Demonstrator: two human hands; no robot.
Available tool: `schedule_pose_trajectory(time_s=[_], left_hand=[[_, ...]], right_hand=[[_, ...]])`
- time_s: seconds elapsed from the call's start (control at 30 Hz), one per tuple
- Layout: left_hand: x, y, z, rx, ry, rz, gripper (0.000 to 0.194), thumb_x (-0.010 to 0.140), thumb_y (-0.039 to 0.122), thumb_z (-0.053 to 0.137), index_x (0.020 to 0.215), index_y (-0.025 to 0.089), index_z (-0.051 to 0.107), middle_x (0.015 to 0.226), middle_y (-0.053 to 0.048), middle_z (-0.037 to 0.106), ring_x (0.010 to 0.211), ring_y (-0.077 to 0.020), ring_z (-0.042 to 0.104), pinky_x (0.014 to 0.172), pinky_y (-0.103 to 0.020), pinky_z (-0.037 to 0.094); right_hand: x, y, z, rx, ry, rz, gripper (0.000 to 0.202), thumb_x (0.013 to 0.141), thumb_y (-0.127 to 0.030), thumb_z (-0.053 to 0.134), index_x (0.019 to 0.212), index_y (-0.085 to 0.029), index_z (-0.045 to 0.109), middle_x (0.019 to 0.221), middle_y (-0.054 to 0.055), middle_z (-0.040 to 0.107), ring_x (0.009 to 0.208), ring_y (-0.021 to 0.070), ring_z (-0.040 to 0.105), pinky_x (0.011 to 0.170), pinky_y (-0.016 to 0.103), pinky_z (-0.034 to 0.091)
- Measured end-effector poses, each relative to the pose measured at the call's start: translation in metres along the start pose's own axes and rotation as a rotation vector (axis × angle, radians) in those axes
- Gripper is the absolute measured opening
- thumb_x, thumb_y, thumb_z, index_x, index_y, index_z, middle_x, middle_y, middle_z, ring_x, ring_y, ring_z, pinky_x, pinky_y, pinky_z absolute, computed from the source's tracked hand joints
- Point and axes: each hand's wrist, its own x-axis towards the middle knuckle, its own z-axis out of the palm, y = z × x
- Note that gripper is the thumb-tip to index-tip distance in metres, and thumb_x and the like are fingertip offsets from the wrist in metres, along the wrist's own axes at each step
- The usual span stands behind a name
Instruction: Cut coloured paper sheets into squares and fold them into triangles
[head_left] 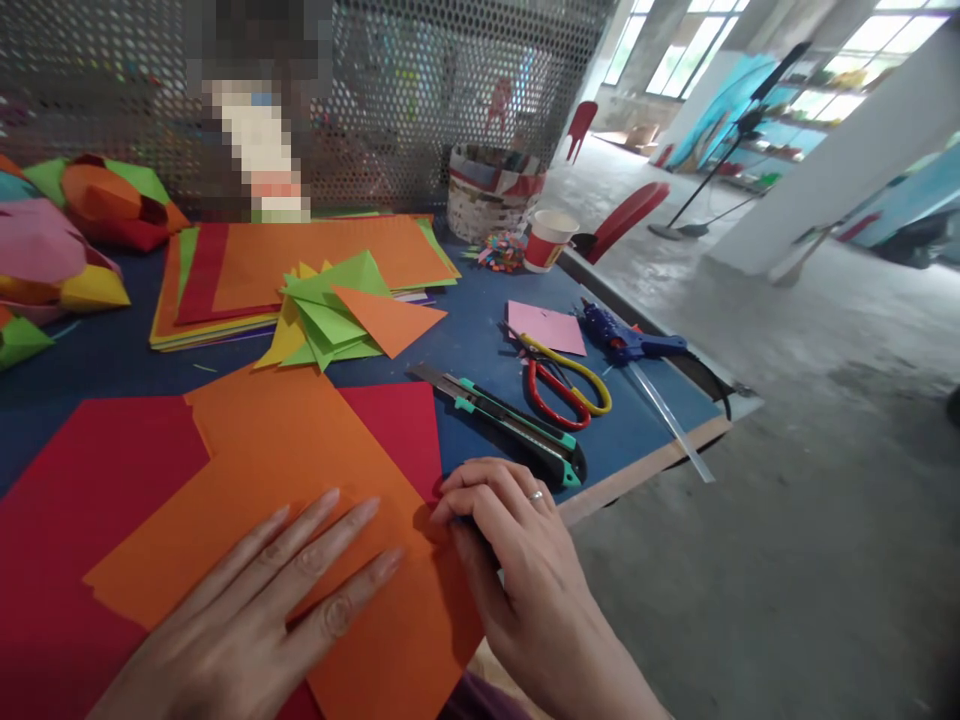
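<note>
Left hand [255, 620]: nearest, spread flat, grasping nothing, resting on orange paper sheet [255, 470]. Right hand [517, 550]: fingers curled at that sheet's right edge; whether pinching, cannot tell. Location of sheet: over red paper [127, 440], front of blue counter [480, 330]. Done: pointed green, yellow and orange paper pieces [337, 310], heaped behind. Remaining: multicoloured paper stack [322, 245], seemingly uncut.

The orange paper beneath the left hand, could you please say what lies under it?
Red paper shows beyond its edges; what lies beneath the middle of the orange paper is hidden.
</note>
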Motion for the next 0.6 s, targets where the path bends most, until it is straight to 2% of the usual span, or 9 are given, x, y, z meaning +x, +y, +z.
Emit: schedule_pose_trajectory(time_s=[0.17, 0.3, 0.37, 0.5, 0.6], left_hand=[[0.004, -0.005, -0.005, 0.048, 0.039, 0.104, 0.058, 0.098, 0.027, 0.043, 0.155, 0.04, 0.042, 0.153, 0.006, 0.057, 0.144, -0.02, 0.051, 0.122, -0.038, 0.039], [0.004, 0.001, -0.01, 0.018, 0.022, 0.105, 0.052, 0.1, 0.037, 0.047, 0.152, 0.033, 0.047, 0.157, 0.001, 0.052, 0.147, -0.0221, 0.048, 0.122, -0.04, 0.039], [0.006, 0.004, -0.013, 0.024, 0.045, 0.116, 0.051, 0.101, 0.044, 0.047, 0.15, 0.03, 0.05, 0.158, -0.001, 0.051, 0.149, -0.0218, 0.044, 0.125, -0.039, 0.033], [0.018, 0.009, -0.022, 0.052, 0.089, 0.171, 0.066, 0.099, 0.062, 0.047, 0.147, 0.016, 0.053, 0.155, -0.008, 0.055, 0.153, -0.0243, 0.036, 0.131, -0.038, 0.013], [0.026, 0.012, -0.027, 0.103, 0.086, 0.17, 0.064, 0.101, 0.061, 0.039, 0.14, 0.013, 0.058, 0.15, -0.012, 0.059, 0.149, -0.0269, 0.041, 0.13, -0.041, 0.012]], right_hand=[[-0.008, -0.005, 0.002, 0.027, 0.086, -0.097, 0.033, 0.1, -0.008, 0.039, 0.116, -0.021, 0.065, 0.116, 0.007, 0.068, 0.114, 0.0195, 0.061, 0.099, 0.036, 0.051], [-0.018, -0.012, 0.022, -0.01, 0.057, -0.346, 0.034, 0.11, -0.024, 0.037, 0.136, -0.014, 0.056, 0.126, 0.009, 0.071, 0.12, 0.0187, 0.063, 0.105, 0.032, 0.052], [-0.022, -0.014, 0.035, -0.103, 0.046, -0.417, 0.039, 0.111, -0.023, 0.034, 0.143, -0.007, 0.05, 0.134, 0.012, 0.07, 0.123, 0.0192, 0.064, 0.105, 0.03, 0.053], [-0.028, -0.013, 0.05, -0.249, 0.096, -0.411, 0.045, 0.105, -0.012, 0.038, 0.147, 0.0, 0.048, 0.137, 0.015, 0.068, 0.127, 0.0253, 0.064, 0.106, 0.036, 0.055], [-0.028, -0.013, 0.051, -0.294, 0.152, -0.385, 0.044, 0.104, -0.014, 0.038, 0.143, -0.002, 0.054, 0.132, 0.011, 0.072, 0.122, 0.023, 0.068, 0.103, 0.034, 0.056]])
